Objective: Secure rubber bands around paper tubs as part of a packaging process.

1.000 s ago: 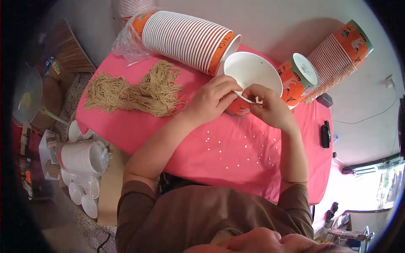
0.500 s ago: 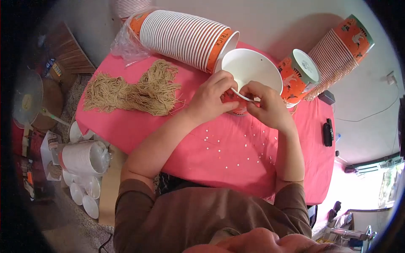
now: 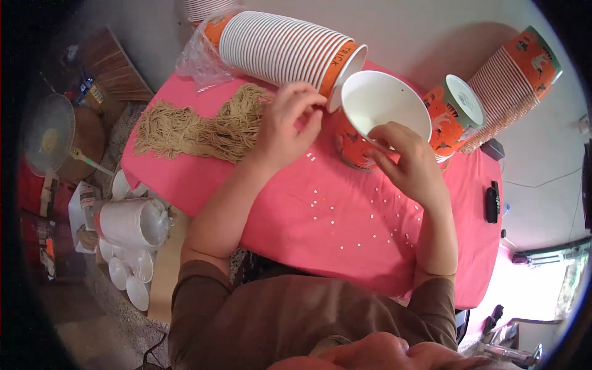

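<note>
In front of me stands an orange printed paper bucket (image 3: 353, 143) with a white inside. A small dark hole shows near its far rim. My right hand (image 3: 404, 151) pinches the near rim, fingers inside and thumb outside. My left hand (image 3: 290, 126) is raised to the left of the bucket, apart from it, with its fingers loosely spread and nothing visible in them. Beside that hand lies a bundle of cut tan twine (image 3: 191, 132), its right end partly covered by the hand.
A long nested stack of paper buckets (image 3: 283, 49) lies behind, partly in clear plastic (image 3: 203, 65). An upturned bucket (image 3: 456, 114) and a tall leaning stack (image 3: 515, 74) stand right. Small white dots (image 3: 341, 247) dot the pink cloth (image 3: 283, 216). A black object (image 3: 492, 203) lies near the right edge.
My left hand has let go of the bucket's rim and moved left, its fingers opening. The right hand stays at the rim. The whole view has shifted slightly.
</note>
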Demonstrator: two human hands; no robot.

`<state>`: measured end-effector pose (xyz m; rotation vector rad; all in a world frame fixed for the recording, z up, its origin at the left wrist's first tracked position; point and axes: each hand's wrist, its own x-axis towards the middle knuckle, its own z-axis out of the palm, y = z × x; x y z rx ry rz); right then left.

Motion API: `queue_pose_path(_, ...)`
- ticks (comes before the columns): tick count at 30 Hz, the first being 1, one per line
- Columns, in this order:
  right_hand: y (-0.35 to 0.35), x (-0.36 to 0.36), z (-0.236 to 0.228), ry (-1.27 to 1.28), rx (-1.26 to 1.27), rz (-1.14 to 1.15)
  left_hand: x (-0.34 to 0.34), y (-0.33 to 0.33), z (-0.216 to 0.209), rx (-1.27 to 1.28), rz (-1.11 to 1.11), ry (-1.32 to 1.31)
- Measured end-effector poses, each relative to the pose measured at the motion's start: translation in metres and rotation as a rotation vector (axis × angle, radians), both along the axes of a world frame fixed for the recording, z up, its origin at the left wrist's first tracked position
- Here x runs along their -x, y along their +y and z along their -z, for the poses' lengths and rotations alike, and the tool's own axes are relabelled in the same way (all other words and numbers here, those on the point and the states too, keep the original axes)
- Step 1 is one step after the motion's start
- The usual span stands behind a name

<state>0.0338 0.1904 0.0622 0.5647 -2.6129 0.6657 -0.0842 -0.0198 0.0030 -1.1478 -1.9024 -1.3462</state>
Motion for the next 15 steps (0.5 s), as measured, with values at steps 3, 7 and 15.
queue_pose_path(3, 0.001, 0.001, 0.006, -0.012, -0.033, 0.045, 0.011, -0.024, -0.011, 0.100, -0.087, -0.210)
queue_pose_path(7, 0.000, 0.005, 0.008, 0.066, -0.104, 0.080, 0.023, -0.044, 0.001, 0.505, -0.132, -0.304)
queue_pose_path(15, 0.002, 0.009, 0.010, 0.045, -0.117, 0.096, 0.020, -0.035, 0.015, 1.022, -0.056, -0.480)
